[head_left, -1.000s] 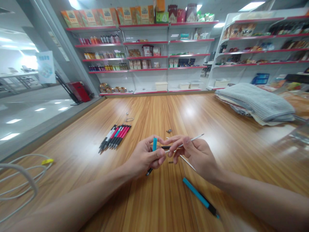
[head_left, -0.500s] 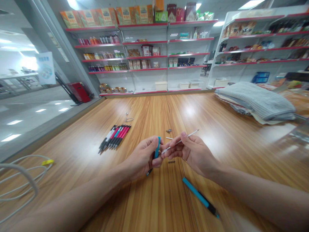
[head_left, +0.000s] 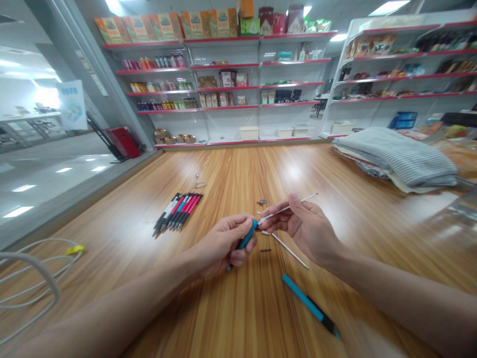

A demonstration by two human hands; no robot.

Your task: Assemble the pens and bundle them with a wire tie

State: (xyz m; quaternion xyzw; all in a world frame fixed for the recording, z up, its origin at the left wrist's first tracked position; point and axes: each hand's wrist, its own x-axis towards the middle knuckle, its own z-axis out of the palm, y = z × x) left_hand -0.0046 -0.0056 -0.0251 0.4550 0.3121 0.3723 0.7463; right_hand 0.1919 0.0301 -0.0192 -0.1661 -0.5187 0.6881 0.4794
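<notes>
A person's left hand (head_left: 229, 243) clamps a blue pen barrel (head_left: 249, 236) between thumb and fingers while the right hand (head_left: 306, 226) pinches a white refill (head_left: 275, 214), its end just beyond the left thumb, an apparent fitting step calling next for careful alignment.

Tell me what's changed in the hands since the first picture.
The blue pen tube in the left hand has tipped from upright toward the right hand, which has brought one end of its white refill up to the tube's top end; whether it has entered is unclear. Neither hand has let go. The row of pens and loose blue pen lie as before.
</notes>
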